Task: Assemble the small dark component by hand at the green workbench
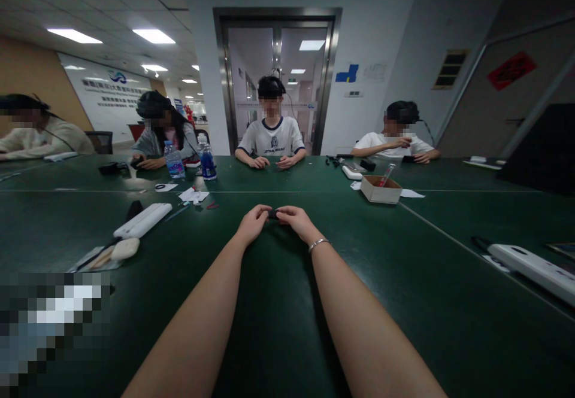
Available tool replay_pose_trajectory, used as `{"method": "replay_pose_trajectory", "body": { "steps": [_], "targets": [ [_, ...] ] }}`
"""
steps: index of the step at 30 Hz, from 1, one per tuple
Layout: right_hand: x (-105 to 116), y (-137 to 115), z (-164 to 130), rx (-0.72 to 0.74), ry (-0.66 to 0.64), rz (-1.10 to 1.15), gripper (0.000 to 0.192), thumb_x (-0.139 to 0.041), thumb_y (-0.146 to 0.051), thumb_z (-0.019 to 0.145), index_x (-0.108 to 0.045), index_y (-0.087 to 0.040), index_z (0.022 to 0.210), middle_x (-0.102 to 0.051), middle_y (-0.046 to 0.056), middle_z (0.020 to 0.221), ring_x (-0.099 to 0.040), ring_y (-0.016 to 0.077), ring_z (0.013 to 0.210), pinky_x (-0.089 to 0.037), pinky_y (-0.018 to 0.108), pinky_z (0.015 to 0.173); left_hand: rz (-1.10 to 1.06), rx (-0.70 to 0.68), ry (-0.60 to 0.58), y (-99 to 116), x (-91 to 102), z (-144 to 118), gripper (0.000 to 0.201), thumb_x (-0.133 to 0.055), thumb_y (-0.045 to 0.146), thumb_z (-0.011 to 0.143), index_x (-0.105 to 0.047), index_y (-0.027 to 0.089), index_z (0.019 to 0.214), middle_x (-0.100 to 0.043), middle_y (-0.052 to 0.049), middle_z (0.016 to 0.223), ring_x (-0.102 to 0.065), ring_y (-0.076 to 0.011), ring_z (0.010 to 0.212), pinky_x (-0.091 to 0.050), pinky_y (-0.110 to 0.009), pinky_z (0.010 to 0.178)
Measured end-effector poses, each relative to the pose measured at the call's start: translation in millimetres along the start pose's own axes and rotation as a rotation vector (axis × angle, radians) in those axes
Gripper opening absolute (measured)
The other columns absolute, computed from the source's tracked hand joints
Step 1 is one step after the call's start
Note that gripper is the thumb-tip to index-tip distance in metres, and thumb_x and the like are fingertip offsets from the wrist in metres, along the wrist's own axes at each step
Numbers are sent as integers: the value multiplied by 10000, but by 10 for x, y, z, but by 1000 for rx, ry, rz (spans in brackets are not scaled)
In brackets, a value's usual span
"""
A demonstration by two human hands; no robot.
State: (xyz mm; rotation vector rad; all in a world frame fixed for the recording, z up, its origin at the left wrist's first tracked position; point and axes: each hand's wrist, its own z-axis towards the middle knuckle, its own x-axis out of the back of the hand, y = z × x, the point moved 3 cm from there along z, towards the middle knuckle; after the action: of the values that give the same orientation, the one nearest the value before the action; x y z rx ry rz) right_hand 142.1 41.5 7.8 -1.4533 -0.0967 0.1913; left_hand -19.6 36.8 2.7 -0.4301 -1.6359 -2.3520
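- Out over the broad dark green table (278, 302), both bare forearms stretch straight ahead and the hands meet at its middle.
- Between them sits a small black object (272, 213), too small to tell what it is, held just above the table top.
- Left hand (254, 222) comes in from the left side of that black object, fingers curled together and pinched on its left end.
- Right hand (294, 218) mirrors it from the other side, fingertips closed on the right end, a thin silver bracelet (318, 243) round the wrist behind.
- Beyond the black object and off to the right stands a small open cardboard box (380, 189) with a red-tipped tube leaning in it.
- Left of the black object, well apart, lies a long white power strip (142, 220), and farther back two clear plastic water bottles with blue labels (208, 163).
- Straight across from the black object, a person in a white T-shirt with dark trim (272, 137) sits with both hands on the table edge.
- Near the right edge, a second white strip (534, 269) lies well away from the black object.
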Motion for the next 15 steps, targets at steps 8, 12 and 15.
{"method": "replay_pose_trajectory", "body": {
  "steps": [8, 12, 15],
  "targets": [
    [-7, -22, -18, -7, 5, 9, 163, -700, -131, 678, -679, -120, 840, -655, 32, 755, -576, 109, 661, -481, 255, 666, -2, 27, 9, -1, 9, 3, 285, -470, 304, 817, -624, 190, 1027, -624, -34, 828, -566, -144, 737, -432, -255, 670],
    [-11, -19, -15, 0, 4, 5, 158, -694, -122, 679, -679, -117, 837, -655, 31, 753, -572, 105, 649, -476, 252, 657, -7, 68, -3, -16, -5, 13, 315, -399, 296, 841, -621, 175, 1029, -629, -39, 799, -563, -144, 693, -434, -259, 639],
    [-13, -12, -9, 5, 1, -2, 161, -692, -120, 680, -679, -116, 841, -656, 34, 757, -575, 107, 656, -475, 252, 659, 9, 66, 7, -3, -4, 13, 288, -449, 247, 798, -627, 190, 1016, -638, -39, 912, -572, -148, 779, -440, -260, 704]
  ]
}}
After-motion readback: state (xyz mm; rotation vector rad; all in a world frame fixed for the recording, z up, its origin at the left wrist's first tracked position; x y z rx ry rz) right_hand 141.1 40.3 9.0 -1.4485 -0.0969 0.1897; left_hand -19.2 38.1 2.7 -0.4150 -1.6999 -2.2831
